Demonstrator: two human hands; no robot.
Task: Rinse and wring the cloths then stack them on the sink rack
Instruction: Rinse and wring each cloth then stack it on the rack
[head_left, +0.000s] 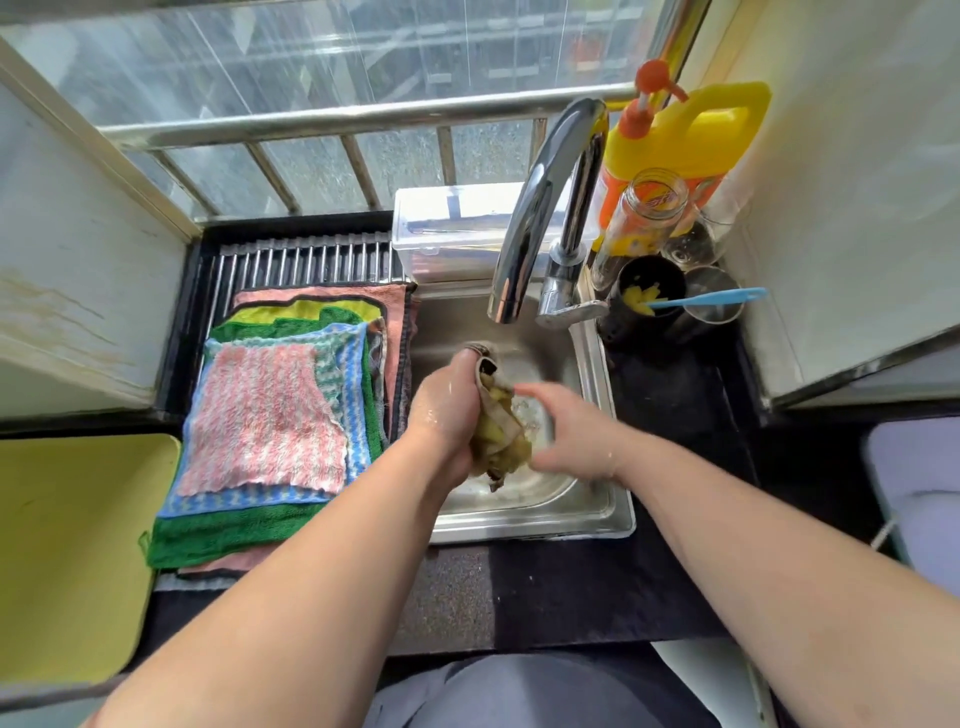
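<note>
Currently, left hand (445, 411) gripping bunched cloth (503, 442) over sink (597, 521), right hand (575, 440) touching, grip unclear

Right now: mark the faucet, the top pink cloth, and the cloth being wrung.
faucet (537, 208): head view, curved chrome neck.
top pink cloth (265, 421): head view, middle of its face.
wrung cloth (500, 444): head view, its bunched yellowish middle.

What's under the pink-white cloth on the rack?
A blue patterned cloth, a green cloth below it, a salmon cloth lowest visible, on the rack. Fully covered layers cannot be seen.
</note>
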